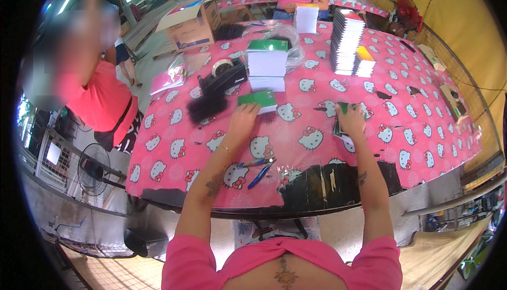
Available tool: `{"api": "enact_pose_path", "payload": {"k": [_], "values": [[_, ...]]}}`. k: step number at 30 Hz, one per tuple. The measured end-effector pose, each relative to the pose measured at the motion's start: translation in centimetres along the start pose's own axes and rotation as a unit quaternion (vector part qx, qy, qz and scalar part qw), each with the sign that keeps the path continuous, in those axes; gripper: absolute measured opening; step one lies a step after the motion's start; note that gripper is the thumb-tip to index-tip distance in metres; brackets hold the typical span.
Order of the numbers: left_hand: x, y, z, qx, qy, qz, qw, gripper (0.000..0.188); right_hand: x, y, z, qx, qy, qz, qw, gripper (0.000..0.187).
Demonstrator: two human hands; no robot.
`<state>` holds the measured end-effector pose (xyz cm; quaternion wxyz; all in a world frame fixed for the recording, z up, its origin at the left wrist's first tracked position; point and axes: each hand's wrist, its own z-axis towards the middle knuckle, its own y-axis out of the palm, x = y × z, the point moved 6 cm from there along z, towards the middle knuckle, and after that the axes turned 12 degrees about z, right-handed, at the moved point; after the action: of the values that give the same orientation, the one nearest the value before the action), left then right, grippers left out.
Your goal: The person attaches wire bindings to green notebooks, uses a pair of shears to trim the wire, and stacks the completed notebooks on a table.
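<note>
My left hand (244, 117) is closed on the near edge of a green-covered notebook (262, 99), which lies in front of a stack of white-paged notebooks topped with green (267, 63). To the right, my right hand (354, 119) grips another small green-covered notebook (343, 107), its fingers bent over the cover and hiding most of it. Black wire coils (207, 108) are heaped left of my left hand. Between my forearms lie blue-handled pliers (259, 177) and another slim tool (251, 162).
A tape dispenser (224, 76) and an open cardboard box (191, 26) stand at the left. A tall stack of spiral-bound notebooks (346, 41) and a short yellow-topped stack (364, 62) stand right. Two people in pink are beyond the pink-clothed table (311, 138). A fan (94, 168) stands left.
</note>
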<state>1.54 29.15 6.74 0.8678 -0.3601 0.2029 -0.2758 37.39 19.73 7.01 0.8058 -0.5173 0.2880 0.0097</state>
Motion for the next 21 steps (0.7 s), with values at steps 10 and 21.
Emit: {"api": "enact_pose_path", "payload": {"k": [10,21], "values": [[12.2,-7.2,-2.2,-0.056,0.115,-0.271,0.954,0.034,-5.5,0.2,-14.3,-0.161,-0.158,0.450,0.864,0.024],[-8.0,-2.9,-6.1,-0.014,-0.187,-0.001,0.982,0.016,-3.3,0.7,-21.3,-0.107,0.000,0.567,0.816,0.035]]}}
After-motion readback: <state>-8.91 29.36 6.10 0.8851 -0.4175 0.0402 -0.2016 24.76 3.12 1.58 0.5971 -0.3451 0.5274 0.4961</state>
